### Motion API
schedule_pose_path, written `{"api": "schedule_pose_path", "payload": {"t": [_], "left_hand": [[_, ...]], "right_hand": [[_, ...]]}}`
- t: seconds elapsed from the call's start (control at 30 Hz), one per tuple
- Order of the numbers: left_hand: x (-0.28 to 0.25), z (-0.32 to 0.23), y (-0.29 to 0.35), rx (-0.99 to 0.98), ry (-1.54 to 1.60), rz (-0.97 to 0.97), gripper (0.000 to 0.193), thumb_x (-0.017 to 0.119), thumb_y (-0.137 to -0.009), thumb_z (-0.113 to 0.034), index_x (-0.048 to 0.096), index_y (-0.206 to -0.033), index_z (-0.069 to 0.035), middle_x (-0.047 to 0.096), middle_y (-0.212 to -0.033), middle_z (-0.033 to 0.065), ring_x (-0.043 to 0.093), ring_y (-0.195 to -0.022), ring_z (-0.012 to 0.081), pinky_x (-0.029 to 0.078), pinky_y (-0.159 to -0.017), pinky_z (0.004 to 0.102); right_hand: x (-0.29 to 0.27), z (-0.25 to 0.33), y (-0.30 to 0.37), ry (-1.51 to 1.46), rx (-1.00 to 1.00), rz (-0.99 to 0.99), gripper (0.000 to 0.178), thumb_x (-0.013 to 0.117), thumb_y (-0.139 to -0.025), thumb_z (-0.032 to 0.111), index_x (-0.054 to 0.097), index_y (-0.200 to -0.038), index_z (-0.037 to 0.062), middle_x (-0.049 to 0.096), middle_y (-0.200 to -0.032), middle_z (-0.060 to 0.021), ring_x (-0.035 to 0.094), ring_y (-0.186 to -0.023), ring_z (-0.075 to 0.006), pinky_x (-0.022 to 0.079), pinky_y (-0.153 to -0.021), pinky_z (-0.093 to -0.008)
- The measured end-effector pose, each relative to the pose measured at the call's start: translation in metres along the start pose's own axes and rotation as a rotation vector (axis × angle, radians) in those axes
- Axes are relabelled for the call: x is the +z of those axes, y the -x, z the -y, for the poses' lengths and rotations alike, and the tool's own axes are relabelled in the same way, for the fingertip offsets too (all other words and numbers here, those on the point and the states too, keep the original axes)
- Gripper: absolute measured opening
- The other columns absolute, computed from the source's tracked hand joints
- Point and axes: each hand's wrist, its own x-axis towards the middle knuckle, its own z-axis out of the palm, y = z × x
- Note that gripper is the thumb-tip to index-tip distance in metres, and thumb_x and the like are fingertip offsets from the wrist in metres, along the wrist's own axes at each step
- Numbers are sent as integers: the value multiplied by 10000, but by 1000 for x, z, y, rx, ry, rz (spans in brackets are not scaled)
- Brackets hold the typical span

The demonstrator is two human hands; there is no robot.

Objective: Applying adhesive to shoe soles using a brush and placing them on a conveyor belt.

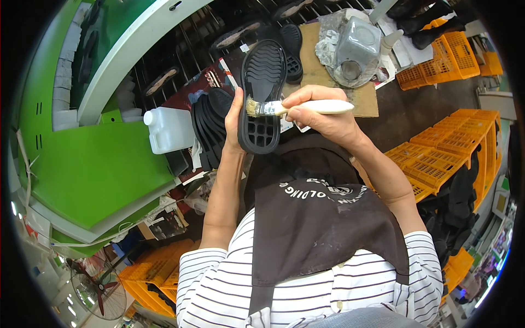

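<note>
A black shoe sole [264,74] is held up in front of my chest, its inner side with ridges and square hollows facing me. My left hand [234,123] grips it along its left edge. Between the fingers of my right hand [322,112] is a paintbrush [333,106] with a white handle, and its bristles touch the middle of the sole. To the left, a fanned stack of black soles [210,123] lies close to my left wrist. Another black sole [292,52] rests beyond the held one, on a cardboard sheet [363,104].
A white plastic jug [167,129] stands left of the stack. A clear plastic container [356,49] sits at the far right of the cardboard. Orange crates [432,158] line the right side, and a green machine [98,175] fills the left. Shoe parts lie on a rack [191,46] behind.
</note>
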Motion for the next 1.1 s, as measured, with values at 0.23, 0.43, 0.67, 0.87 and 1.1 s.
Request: {"api": "schedule_pose_path", "payload": {"t": [0.23, 0.43, 0.67, 0.87, 1.1], "left_hand": [[6, -1, -6, 79, 125, 32, 520, 301, -989, -399, 504, -1214, 24, 612, -1105, 182, 632, -949, 265, 516, -853, 375], [9, -2, -5, -16, 272, 85, 493, 345, -981, -358, 495, -1234, 37, 582, -1181, 209, 590, -1068, 307, 461, -964, 426], [30, -6, 2, -151, 420, -26, 418, 434, -962, -306, 570, -1077, 72, 636, -1047, 231, 656, -903, 319, 537, -836, 394], [39, -8, 3, -363, 483, 12, 391, 477, -948, -263, 561, -1033, 110, 646, -971, 243, 669, -828, 316, 568, -756, 369], [25, 5, -2, -418, 226, 85, 399, 384, -963, -274, 551, -982, 88, 608, -780, 226, 616, -591, 316, 517, -462, 353]], "right_hand": [[5, -3, 3, 123, 42, -9, 147, 683, -827, 92, 677, -926, -16, 666, -829, -51, 602, -700, -70, 468, -602, -199], [9, 5, 4, 115, 7, 35, 136, 673, -820, 70, 672, -921, -21, 662, -823, -59, 595, -707, -68, 468, -604, -200], [8, 23, 4, 94, 68, 141, 151, 684, -810, 69, 668, -924, -28, 669, -819, -73, 620, -716, -85, 491, -622, -204], [-2, 32, -6, 85, 39, 299, 180, 696, -805, 89, 661, -927, -39, 673, -841, -106, 651, -765, -136, 522, -683, -236], [-11, 32, -20, 30, 50, 470, 167, 698, -809, 41, 657, -938, -57, 673, -899, -126, 660, -819, -166, 550, -716, -272]]}}
